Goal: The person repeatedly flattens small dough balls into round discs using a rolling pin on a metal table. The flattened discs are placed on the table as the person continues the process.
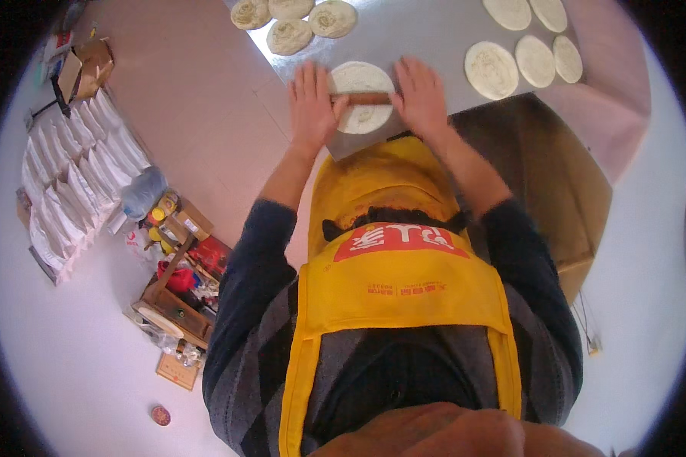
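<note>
A flattened dough round (366, 120), dusted pale, lies on the metal worktop (417, 34) close to its near edge. Across the middle of this round runs a short wooden rolling pin (369, 99). My left hand (311, 105) covers the pin's left end, palm down, fingers stretched forward and thumb toward the middle. Over the right end lies my right hand (422, 97) in the same way, slightly blurred. Both palms hide the pin's ends.
Several thicker dough rounds (290, 37) sit at the far left of the worktop. Flatter rounds (491, 69) lie at the right. Below that side stands a large cardboard box (554, 188). Packed white bags (80, 183) and a cluttered wooden cabinet (177, 311) are on the left.
</note>
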The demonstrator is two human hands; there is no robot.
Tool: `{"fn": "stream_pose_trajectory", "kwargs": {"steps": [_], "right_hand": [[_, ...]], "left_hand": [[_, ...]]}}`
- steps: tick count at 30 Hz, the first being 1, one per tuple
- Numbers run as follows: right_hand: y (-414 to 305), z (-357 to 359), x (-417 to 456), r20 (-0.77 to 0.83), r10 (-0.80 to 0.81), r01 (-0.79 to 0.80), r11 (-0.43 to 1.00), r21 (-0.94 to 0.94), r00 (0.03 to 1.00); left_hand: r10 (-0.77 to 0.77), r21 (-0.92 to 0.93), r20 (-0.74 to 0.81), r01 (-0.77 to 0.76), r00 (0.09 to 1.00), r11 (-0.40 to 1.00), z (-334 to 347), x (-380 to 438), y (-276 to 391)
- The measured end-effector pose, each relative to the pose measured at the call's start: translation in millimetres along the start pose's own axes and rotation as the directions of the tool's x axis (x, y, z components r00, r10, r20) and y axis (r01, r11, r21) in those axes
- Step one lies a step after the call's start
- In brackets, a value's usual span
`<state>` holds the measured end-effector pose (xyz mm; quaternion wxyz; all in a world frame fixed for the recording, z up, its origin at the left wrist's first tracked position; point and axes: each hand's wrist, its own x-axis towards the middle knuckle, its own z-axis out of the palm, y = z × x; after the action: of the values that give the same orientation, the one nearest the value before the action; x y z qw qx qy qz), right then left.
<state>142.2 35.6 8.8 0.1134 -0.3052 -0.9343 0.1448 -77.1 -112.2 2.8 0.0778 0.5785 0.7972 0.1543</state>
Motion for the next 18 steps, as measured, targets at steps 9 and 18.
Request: {"fn": "stream_pose_trajectory", "kwargs": {"steps": [9,18], "right_hand": [[-11,11,-89,0.168,-0.01,-0.02,0.985,0.174,0.986],[49,2,30,0.034,-0.201,0.2,0.979,0.041,0.979]], "left_hand": [[0.044,-0.046,0.266,-0.033,0.963,0.998,-28,-75,11],[0.109,0.134,-0.079,-0.098,0.991,0.986,6,89,13]]}}
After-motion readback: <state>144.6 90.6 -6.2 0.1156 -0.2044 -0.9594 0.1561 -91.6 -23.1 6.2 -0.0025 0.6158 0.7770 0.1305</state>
